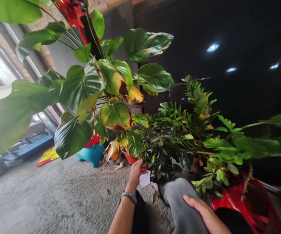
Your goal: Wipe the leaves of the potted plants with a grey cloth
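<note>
My left hand (135,171), with a grey-green bangle on the wrist, reaches to the low leaves and the rim of a red pot (129,158). Its fingers are pressed together; whether they grip leaf or rim, I cannot make out. Above it rises a tall plant with broad green leaves (74,135), some with yellow and brown edges, one a yellow-brown leaf (115,113). My right hand (200,208) holds a soft grey cloth (179,198), thumb on top and the other fingers hidden. A small printed white card (144,178) hangs just right of my left hand.
Bushy dark-green plants (169,136) crowd the right side before a glossy black wall (215,29). Red wrapping (242,201) lies low right. A blue footed pot (91,155), a yellow-red sheet (47,156) and a blue flat cart (28,148) are on the rough grey floor (65,195).
</note>
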### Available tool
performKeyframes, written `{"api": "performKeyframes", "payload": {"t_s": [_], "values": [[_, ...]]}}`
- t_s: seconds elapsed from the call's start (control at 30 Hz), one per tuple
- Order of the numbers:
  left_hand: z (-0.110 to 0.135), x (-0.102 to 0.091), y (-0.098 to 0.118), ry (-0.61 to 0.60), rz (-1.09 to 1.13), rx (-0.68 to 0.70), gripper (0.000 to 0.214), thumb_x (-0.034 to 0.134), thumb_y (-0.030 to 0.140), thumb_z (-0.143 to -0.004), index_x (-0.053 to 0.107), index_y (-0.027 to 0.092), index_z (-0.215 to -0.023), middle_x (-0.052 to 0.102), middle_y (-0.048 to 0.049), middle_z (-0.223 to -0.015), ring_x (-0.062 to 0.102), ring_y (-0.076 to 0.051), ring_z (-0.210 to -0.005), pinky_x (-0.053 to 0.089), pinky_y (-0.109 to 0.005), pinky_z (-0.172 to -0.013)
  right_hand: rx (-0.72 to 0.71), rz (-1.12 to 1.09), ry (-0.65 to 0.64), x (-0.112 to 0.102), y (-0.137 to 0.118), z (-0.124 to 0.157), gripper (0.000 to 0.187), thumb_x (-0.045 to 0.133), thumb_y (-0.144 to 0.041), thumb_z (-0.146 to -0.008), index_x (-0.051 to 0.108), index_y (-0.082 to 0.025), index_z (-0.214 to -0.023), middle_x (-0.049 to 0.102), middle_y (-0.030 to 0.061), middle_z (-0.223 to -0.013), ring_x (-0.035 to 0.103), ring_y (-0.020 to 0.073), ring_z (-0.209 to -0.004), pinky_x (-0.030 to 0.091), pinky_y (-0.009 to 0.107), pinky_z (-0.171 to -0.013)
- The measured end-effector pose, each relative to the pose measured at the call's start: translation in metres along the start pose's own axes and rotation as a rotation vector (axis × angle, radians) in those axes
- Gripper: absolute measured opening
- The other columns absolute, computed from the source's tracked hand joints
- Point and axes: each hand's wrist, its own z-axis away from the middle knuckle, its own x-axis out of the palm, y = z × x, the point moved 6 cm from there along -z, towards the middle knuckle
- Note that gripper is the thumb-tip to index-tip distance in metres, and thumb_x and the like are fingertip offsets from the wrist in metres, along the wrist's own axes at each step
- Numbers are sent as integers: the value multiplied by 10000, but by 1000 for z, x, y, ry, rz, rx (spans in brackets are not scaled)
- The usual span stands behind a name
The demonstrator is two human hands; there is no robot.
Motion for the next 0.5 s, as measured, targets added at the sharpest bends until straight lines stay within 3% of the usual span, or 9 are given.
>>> {"api": "performKeyframes", "payload": {"t_s": [0.07,0.13,0.2,0.27,0.3,0.37,0.43,0.5], "values": [[0,-2,0,8,-11,-2,424,788,520,-532,627,167,-704,667,-22,-626,613,-166,-518,458,-271,-503,-24,-28,24,-9,-19,18,315,861,-374,-493,718,-228,-733,776,73,-766,726,313,-767,587,391,-707],[-1,-3,-1,23,-10,1,427,788,515,-533,626,164,-713,657,-17,-618,608,-159,-508,456,-268,-504,-94,-132,108,-9,-55,28,333,841,-383,-490,714,-224,-753,751,57,-651,714,311,-637,595,431,-662],[-1,-2,-2,39,7,6,440,801,508,-519,627,162,-728,659,-12,-630,607,-152,-502,460,-264,-508,-225,-313,176,2,-94,28,301,805,-306,-493,704,-235,-767,734,19,-593,705,296,-584,604,444,-663],[-1,0,-3,36,26,12,449,811,507,-501,624,164,-723,659,-6,-630,610,-152,-504,464,-263,-510,-274,-439,130,21,-111,15,247,764,-241,-514,684,-246,-747,735,-4,-586,721,294,-628,609,443,-683],[-1,1,-3,29,29,14,446,810,509,-501,622,165,-715,658,-6,-625,612,-155,-510,465,-263,-510,-235,-450,84,31,-107,6,215,753,-229,-524,673,-245,-723,733,-4,-578,729,301,-664,610,447,-691],[-1,2,-3,19,18,15,427,801,511,-517,620,167,-695,656,-11,-612,613,-160,-516,461,-263,-504,-55,-384,22,41,-74,-11,151,757,-252,-541,648,-235,-644,709,21,-521,738,332,-719,609,467,-691],[-1,0,-2,26,3,11,406,796,500,-532,620,167,-683,650,-11,-599,606,-156,-501,454,-259,-491,137,-282,34,34,-24,-19,162,779,-312,-559,648,-224,-596,688,51,-475,740,357,-768,608,471,-696],[-1,-2,-1,50,-4,8,392,799,483,-528,618,166,-669,635,-2,-574,592,-145,-473,448,-253,-475,183,-211,47,17,12,-16,209,823,-345,-546,683,-218,-633,738,61,-571,742,333,-832,610,418,-722]]}}
